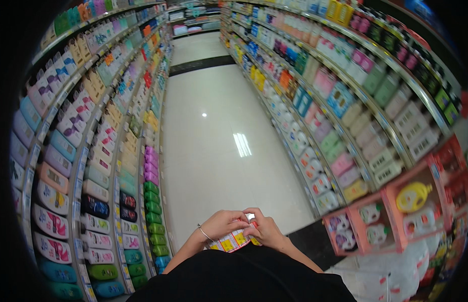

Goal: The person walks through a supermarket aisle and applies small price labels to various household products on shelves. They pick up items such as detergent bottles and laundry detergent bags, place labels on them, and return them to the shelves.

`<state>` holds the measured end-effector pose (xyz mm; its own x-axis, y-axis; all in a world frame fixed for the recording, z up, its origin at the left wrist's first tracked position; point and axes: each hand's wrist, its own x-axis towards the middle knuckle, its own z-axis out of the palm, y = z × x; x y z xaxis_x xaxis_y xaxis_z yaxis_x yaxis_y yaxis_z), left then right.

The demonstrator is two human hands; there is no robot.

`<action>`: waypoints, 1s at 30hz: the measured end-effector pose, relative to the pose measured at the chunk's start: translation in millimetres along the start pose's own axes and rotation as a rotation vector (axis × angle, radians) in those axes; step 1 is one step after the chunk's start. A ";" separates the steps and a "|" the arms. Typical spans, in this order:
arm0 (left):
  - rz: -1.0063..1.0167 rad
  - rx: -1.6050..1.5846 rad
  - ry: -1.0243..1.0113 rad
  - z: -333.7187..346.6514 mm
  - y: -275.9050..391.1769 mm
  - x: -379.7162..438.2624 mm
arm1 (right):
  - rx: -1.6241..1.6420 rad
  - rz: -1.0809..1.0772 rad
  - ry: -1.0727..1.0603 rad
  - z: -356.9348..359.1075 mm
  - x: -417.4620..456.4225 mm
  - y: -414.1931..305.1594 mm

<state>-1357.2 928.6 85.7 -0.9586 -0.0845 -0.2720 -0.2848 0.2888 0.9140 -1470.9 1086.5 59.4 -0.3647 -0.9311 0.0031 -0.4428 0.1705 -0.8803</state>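
Both my hands meet in front of my body at the lower middle of the view. My left hand [223,225], with a thin bracelet on its wrist, grips several printed price labels [231,242] in yellow, red and white. My right hand [268,231] pinches the labels' right side, its index finger bent and its fingertips close to those of the left hand. The fingers cover the upper part of the labels. The labels' lower edge ends against my black top [241,271].
Tall shelves of shampoo and wash bottles [53,221] line the left side of the aisle. More shelves with bottles [381,85] stand on the right, ending at a pink display rack [388,222]. A pale tiled floor [207,151] runs between them towards shelves of folded goods [196,19].
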 end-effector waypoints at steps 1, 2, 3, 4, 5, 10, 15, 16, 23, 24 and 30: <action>-0.031 -0.018 0.014 -23.6 4.2 20.3 | 0.028 0.000 -0.022 -12.8 30.8 1.5; -0.031 -0.015 0.013 -46.4 4.9 37.9 | 0.056 0.001 -0.044 -24.8 61.3 3.3; -0.025 -0.004 0.020 -71.4 3.8 56.8 | 0.030 -0.071 -0.007 -36.3 94.5 7.4; -0.021 -0.008 0.011 -92.9 3.3 74.7 | 0.010 -0.076 -0.056 -47.7 126.6 10.2; -0.028 0.017 0.040 -117.2 8.4 89.7 | -0.011 -0.082 -0.103 -58.2 159.8 12.3; -0.036 0.020 0.162 -205.9 -23.0 159.3 | -0.083 -0.178 -0.263 -77.8 302.3 36.7; -0.089 -0.152 0.439 -335.0 -57.7 238.2 | 0.060 0.022 -0.319 -113.8 457.3 57.6; -0.091 -0.187 0.470 -365.9 -62.2 253.5 | 0.121 0.008 -0.288 -112.3 487.5 73.7; -0.065 -0.106 0.480 -550.4 -70.1 381.0 | 0.421 0.123 -0.296 -156.1 708.6 88.9; -0.057 -0.112 0.488 -570.9 -68.9 399.8 | 0.450 0.155 -0.289 -163.8 736.6 89.0; -0.016 -0.068 0.513 -692.5 -100.2 515.8 | 0.430 0.164 0.028 -205.7 885.4 151.4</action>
<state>-1824.0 195.6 62.2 -0.8265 -0.5502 -0.1190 -0.2824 0.2224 0.9332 -2029.4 354.2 26.5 -0.4265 -0.8929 -0.1446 0.0000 0.1599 -0.9871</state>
